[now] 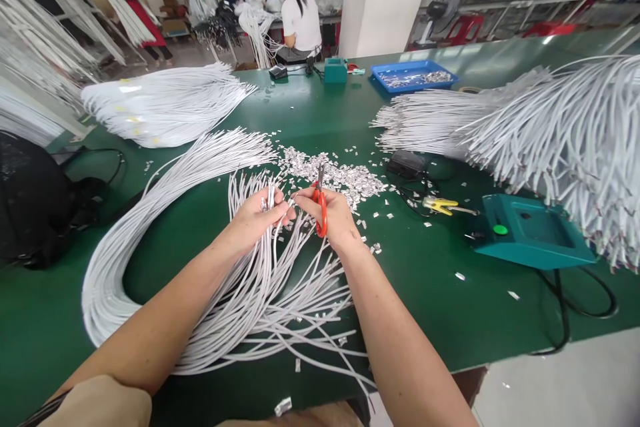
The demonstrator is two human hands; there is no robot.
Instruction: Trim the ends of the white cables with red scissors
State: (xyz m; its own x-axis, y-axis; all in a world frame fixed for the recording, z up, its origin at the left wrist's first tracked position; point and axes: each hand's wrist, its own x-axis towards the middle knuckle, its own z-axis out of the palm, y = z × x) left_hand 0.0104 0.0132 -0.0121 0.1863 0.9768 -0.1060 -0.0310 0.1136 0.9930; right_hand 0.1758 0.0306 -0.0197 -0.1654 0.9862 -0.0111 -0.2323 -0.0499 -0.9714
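Note:
My left hand (260,213) is closed around the ends of a few thin white cables (235,293) that fan out below it over the green table (440,320). My right hand (330,213) grips orange-handled scissors (320,203), blades pointing up and away. Its fingertips meet the left hand's at the cable ends. Just beyond the scissors lies a heap of small silvery clippings (335,173).
Big bundles of white cables lie at the left rear (165,103) and at the right (560,127). A teal box with a green button (525,230), a yellow tool (443,205), a blue tray (413,75) and a black bag (30,200) surround me. People work at the back.

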